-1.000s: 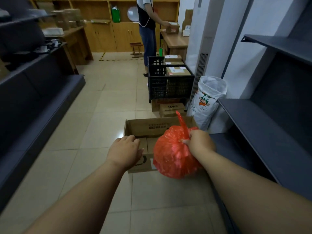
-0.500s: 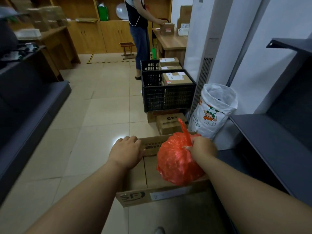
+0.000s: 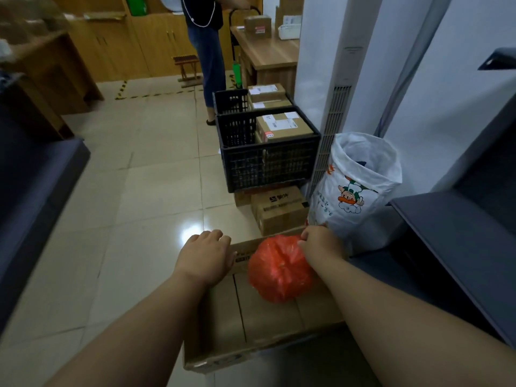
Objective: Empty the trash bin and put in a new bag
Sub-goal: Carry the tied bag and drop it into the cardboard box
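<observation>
A tied orange-red trash bag (image 3: 279,270), full and round, sits low inside an open cardboard box (image 3: 259,328) on the floor in front of me. My right hand (image 3: 321,243) is closed on the bag's top at its far right side. My left hand (image 3: 205,255) hovers over the box's far left corner, fingers loosely curled, holding nothing. No trash bin is in view.
A white printed sack (image 3: 354,191) stands open just right of the box. Sealed cartons (image 3: 279,210) and black crates (image 3: 265,152) of parcels lie beyond. Dark shelving (image 3: 458,241) runs along the right, more on the left. A person (image 3: 208,46) stands at a desk (image 3: 268,55) far back.
I have come closer to the box, and the orange bag has gone down from above its rim into it. Its tied tail no longer sticks up. My left hand stays by the box's far edge.
</observation>
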Demonstrator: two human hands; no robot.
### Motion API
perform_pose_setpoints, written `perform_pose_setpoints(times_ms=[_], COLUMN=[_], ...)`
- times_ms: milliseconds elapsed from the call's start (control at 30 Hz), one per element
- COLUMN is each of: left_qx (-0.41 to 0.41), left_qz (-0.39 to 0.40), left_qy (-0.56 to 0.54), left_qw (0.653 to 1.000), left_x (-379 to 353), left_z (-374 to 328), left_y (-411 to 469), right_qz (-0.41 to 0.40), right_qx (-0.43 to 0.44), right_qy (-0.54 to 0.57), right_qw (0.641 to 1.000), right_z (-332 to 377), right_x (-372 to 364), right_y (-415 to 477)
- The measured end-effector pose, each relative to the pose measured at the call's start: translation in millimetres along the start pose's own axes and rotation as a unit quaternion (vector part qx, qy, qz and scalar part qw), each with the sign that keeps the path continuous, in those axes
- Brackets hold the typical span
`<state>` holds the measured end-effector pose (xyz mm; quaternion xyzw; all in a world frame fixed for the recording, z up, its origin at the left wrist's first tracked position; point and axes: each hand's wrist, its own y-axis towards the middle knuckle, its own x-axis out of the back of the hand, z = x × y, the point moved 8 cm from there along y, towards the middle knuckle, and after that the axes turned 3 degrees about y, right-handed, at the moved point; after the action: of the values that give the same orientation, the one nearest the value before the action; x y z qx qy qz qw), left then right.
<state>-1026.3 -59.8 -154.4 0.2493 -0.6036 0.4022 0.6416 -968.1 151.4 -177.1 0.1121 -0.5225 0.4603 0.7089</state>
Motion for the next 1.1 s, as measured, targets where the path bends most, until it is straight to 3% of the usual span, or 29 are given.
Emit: perform_pose_setpoints(times_ms=[133, 300, 667, 867, 1100], left_qx=[-0.036, -0.108, -0.292, -0.406, -0.554], left_qz=[-0.009, -0.046, -0.113, -0.139, -0.157], left_qy=[-0.006, -0.003, 0.018, 0.032, 0.044], left_qw=[0.999, 0.993, 0.949, 0.902, 0.816], left_x=[13.3, 44.2, 116.0, 145.4, 154.7], left_z=[-17.6, -68.2, -248.1, -387.7, -554.4], left_y=[21.1, 42.4, 21.6, -57.0, -234.3], right_qz=[-0.024, -0.06, -0.159, -0.227, -0.298], right_qx=[0.021, -0.015, -0.126, -0.225, -0.366], right_qy=[-0.037, -0.022, 0.003, 0.026, 0.037], right_qw=[0.999, 0.998, 0.979, 0.947, 0.881], right_z=[-6.1, -41.0, -181.6, -299.1, -437.0], right_x=[22.6, 58.9, 151.6, 189.7, 201.2], right_y=[0.7, -10.7, -103.3, -227.0, -441.1])
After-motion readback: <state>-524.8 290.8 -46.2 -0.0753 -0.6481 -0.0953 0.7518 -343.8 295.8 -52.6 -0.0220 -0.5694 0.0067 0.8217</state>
